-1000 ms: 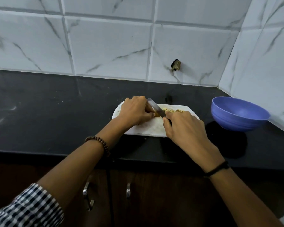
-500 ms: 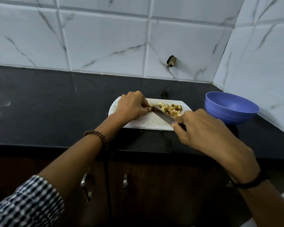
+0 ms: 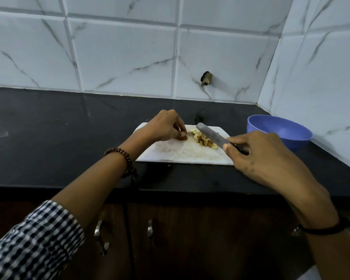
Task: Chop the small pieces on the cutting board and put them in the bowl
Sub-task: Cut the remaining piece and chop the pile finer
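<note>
A white cutting board [image 3: 182, 154] lies on the black counter. A small heap of pale yellow chopped pieces [image 3: 203, 139] sits on its far right part. My left hand [image 3: 164, 126] rests on the board's far left and pinches a brown piece [image 3: 183, 137] against the board. My right hand [image 3: 259, 154] grips the knife [image 3: 211, 134] by its handle; the blade is lifted and lies flat-side up over the right edge of the heap. A blue bowl [image 3: 279, 131] stands to the right of the board, and nothing shows inside it.
White marble-look tiles form the back wall and a side wall close behind the bowl. A dark hole [image 3: 206, 78] marks the back wall. The counter's front edge [image 3: 170, 188] runs above dark wooden cabinet doors with metal handles [image 3: 150, 229].
My right hand has raised the knife off the board and swung the blade to the right, over the heap. My left hand stays at the board's left, fingers now pinching one brown piece.
</note>
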